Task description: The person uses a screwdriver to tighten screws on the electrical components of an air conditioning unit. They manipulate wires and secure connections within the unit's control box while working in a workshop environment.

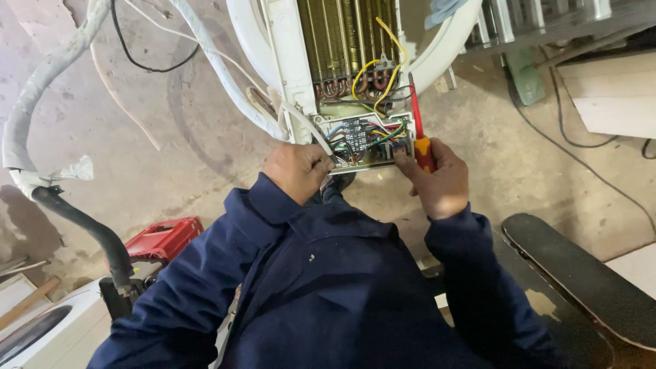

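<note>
A white air-conditioner unit (290, 61) lies on the concrete floor with its finned coil exposed. At its near end sits an open electrical box (365, 140) holding a black terminal block and coloured wires. My left hand (297, 171) grips the box's left edge next to a white cable. My right hand (441, 181) holds a red and yellow screwdriver (420, 137) upright at the box's right side. Both arms wear dark blue sleeves.
White insulated pipes (212, 61) and a grey and black wrapped hose (75, 219) curve across the floor at left. A red case (164, 239) lies lower left. A black board (581, 273) lies at lower right, cables and panels upper right.
</note>
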